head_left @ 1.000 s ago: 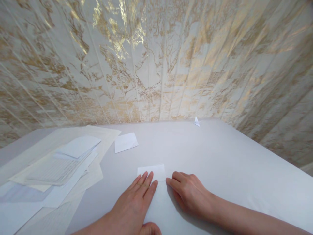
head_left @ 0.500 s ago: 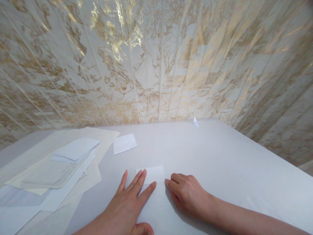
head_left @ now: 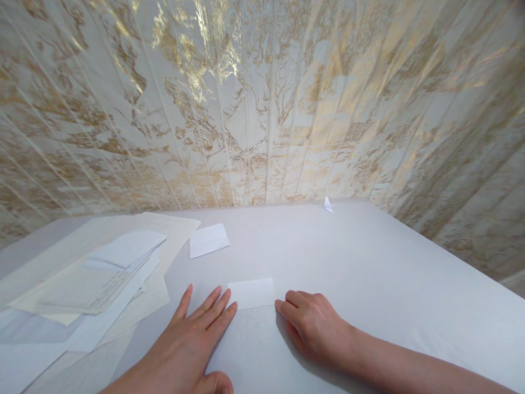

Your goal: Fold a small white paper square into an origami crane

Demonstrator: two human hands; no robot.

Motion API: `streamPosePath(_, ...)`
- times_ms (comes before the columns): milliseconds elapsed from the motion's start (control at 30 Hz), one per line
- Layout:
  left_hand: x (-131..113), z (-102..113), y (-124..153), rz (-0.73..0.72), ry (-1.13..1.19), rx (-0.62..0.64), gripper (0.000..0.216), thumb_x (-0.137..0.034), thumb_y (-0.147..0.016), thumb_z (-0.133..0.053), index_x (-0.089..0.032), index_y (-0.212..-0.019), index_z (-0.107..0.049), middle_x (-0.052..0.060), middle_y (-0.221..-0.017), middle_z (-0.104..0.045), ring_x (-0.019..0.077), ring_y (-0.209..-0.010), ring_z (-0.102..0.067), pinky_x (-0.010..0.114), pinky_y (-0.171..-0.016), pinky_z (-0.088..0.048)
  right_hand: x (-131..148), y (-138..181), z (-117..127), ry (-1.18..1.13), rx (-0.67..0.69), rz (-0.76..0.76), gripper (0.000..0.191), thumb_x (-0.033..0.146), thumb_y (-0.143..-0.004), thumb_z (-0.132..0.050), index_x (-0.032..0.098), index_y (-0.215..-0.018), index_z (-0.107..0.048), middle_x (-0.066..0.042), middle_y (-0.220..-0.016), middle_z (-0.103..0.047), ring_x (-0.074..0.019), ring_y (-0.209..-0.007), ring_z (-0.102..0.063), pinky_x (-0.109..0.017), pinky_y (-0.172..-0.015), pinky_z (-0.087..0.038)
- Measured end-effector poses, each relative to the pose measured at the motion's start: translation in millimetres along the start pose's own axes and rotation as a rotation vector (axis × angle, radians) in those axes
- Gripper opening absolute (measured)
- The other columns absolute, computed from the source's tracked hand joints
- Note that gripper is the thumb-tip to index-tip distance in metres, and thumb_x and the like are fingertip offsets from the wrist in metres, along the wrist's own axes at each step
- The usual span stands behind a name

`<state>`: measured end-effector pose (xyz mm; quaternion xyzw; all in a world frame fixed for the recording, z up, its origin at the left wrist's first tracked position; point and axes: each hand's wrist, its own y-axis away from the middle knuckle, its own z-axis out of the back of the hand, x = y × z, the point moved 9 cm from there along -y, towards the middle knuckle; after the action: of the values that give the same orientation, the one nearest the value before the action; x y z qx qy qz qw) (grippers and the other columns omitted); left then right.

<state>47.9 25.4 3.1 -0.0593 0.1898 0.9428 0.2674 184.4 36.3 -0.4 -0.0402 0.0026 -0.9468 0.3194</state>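
Observation:
A small white rectangle of folded paper (head_left: 252,294) lies flat on the white table in front of me, its long side running left to right. My left hand (head_left: 194,331) rests palm down at its left end, fingers spread, with the fingertips right beside the left edge. At the lower right corner is my right hand (head_left: 311,325). Its fingers are curled, and the thumb and index finger close together on that corner; the other fingertips are hidden beneath the hand.
Another folded white paper (head_left: 209,241) lies farther back, left of centre. Loose and folded sheets (head_left: 102,284) form an overlapping pile on the left. A tiny folded paper triangle (head_left: 328,205) stands near the back edge, where a gold-patterned curtain (head_left: 254,109) hangs behind the table (head_left: 369,262).
My left hand has slid left off the folded paper, uncovering its left part. My right hand has stayed at the lower right corner.

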Motion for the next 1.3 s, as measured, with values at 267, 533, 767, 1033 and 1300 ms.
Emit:
streamPosePath(267, 5.6, 6.3, 5.0, -0.007, -0.019, -0.032, 0.081, -0.066, -0.061, -0.054, -0.023, -0.128, -0.04, 0.013, -0.137, -0.033, 0.0338, -0.131, -0.015, 0.061, -0.102, 0.001, 0.8, 0.1, -0.3, 0.013, -0.005, 0.005, 0.012, 0.008, -0.075, -0.045, 0.017, -0.079, -0.053, -0.003, -0.075, -0.058, -0.0122, -0.062, -0.052, -0.026, -0.05, -0.023)
streamPosePath(533, -5.0, 8.5, -0.3, -0.042, -0.072, -0.11, 0.086, -0.067, -0.061, -0.052, -0.02, -0.131, -0.036, 0.014, -0.142, -0.022, 0.0337, -0.132, -0.011, 0.055, -0.105, -0.007, 2.1, -1.9, -0.7, 0.016, -0.005, 0.021, 0.011, 0.009, -0.073, -0.046, 0.016, -0.078, -0.052, -0.003, -0.076, -0.059, -0.0118, -0.062, -0.053, -0.024, -0.05, -0.026)
streamPosePath(767, -66.0, 27.0, -12.5, -0.284, -0.015, -0.124, 0.079, -0.067, -0.074, -0.033, -0.016, -0.135, -0.03, 0.013, -0.143, -0.019, 0.0291, -0.133, -0.012, 0.048, -0.107, -0.014, 4.5, -2.9, -1.2, 0.024, -0.032, 0.034, 0.011, 0.01, -0.074, -0.045, 0.016, -0.081, -0.053, -0.004, -0.075, -0.06, -0.0137, -0.063, -0.055, -0.024, -0.052, -0.031)
streamPosePath(1033, -59.4, -0.2, -42.9, -0.395, 0.062, -0.07, 0.094, -0.071, -0.07, -0.029, -0.008, -0.138, -0.014, 0.017, -0.144, -0.013, 0.0257, -0.133, -0.011, 0.038, -0.109, -0.013, 4.3, -3.3, -2.0, 0.0, -0.027, 0.043, 0.013, 0.011, -0.074, -0.045, 0.016, -0.084, -0.053, -0.005, -0.077, -0.061, -0.0147, -0.065, -0.056, -0.024, -0.054, -0.033)
streamPosePath(1300, -32.5, -9.3, -39.8, -0.307, -0.039, -0.094, 0.083, -0.067, -0.074, -0.03, -0.018, -0.139, -0.012, 0.012, -0.145, -0.007, 0.0256, -0.133, -0.006, 0.042, -0.109, -0.013, 3.3, -2.9, -1.7, 0.025, -0.011, 0.014, 0.013, 0.01, -0.073, -0.046, 0.016, -0.08, -0.054, -0.004, -0.076, -0.061, -0.0128, -0.061, -0.051, -0.024, -0.051, -0.027)
